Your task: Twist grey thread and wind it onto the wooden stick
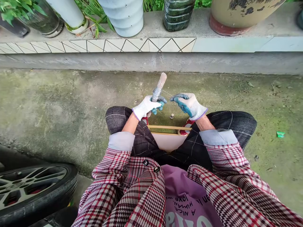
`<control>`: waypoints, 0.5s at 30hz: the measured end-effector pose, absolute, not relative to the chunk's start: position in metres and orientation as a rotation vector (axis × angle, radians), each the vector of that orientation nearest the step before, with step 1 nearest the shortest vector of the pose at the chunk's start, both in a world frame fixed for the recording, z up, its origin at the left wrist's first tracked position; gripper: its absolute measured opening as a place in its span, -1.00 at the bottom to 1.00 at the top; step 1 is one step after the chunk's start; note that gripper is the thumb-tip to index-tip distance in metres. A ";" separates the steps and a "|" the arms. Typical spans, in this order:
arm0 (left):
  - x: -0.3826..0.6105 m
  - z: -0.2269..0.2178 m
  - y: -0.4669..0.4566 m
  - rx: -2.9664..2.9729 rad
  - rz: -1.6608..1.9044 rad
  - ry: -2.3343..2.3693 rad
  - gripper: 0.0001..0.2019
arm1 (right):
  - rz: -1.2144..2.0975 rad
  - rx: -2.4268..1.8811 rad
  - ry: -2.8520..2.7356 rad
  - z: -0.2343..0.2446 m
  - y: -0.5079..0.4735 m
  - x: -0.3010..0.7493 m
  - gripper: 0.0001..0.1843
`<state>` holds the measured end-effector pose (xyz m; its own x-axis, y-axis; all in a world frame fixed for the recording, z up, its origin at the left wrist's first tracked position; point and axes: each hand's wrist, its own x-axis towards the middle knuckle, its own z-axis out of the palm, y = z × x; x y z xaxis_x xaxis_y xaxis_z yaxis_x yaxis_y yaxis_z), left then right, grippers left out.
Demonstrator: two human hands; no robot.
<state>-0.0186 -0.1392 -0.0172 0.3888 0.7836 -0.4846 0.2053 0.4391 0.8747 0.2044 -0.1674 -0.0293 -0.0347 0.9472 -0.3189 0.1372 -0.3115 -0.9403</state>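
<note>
My left hand (151, 104), in a white glove with a blue-green coated palm, is closed around a wooden stick (162, 80). The stick tilts up and slightly to the right, its pale end clear of the hand. Grey wire (156, 93) is wound in many turns around its middle, just above my fingers. From this coil a thin loose strand (167, 93) runs across to the right. My right hand (188, 104), gloved the same way, pinches the strand's far end between thumb and fingers. Both hands are above the ground between my knees.
A concrete ledge (151, 26) with a tiled front runs across the far side, bearing a white bucket (123, 17), a dark ribbed bottle (178, 14) and a large tan pot (236, 15). A car wheel (35, 189) stands at lower left. A green wrapper (280, 134) lies at right.
</note>
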 end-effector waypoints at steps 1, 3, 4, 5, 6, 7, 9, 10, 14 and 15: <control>-0.018 -0.018 -0.139 1.087 0.482 1.143 -0.77 | 1.394 -1.542 -1.199 -0.030 -0.167 0.204 -0.73; -0.018 -0.019 -0.139 1.088 0.487 1.147 -0.76 | 1.335 -1.591 -1.225 -0.032 -0.166 0.203 -0.75; -0.018 -0.020 -0.139 1.093 0.484 1.151 -0.76 | 1.310 -1.613 -1.226 -0.033 -0.166 0.202 -0.75; -0.018 -0.020 -0.139 1.101 0.478 1.155 -0.76 | 1.291 -1.627 -1.219 -0.034 -0.166 0.202 -0.75; -0.018 -0.021 -0.139 1.109 0.471 1.156 -0.76 | 1.279 -1.632 -1.204 -0.036 -0.165 0.201 -0.74; -0.018 -0.021 -0.138 1.117 0.464 1.155 -0.76 | 1.273 -1.630 -1.186 -0.037 -0.165 0.201 -0.74; -0.017 -0.021 -0.139 1.125 0.449 1.156 -0.76 | 1.276 -1.618 -1.153 -0.038 -0.165 0.200 -0.73; -0.017 -0.021 -0.139 1.126 0.442 1.162 -0.76 | 1.283 -1.616 -1.145 -0.039 -0.166 0.199 -0.73; -0.016 -0.019 -0.140 1.106 0.466 1.197 -0.77 | 1.341 -1.630 -1.170 -0.039 -0.169 0.195 -0.76; -0.016 -0.020 -0.140 1.100 0.488 1.205 -0.78 | 1.354 -1.623 -1.193 -0.040 -0.170 0.194 -0.76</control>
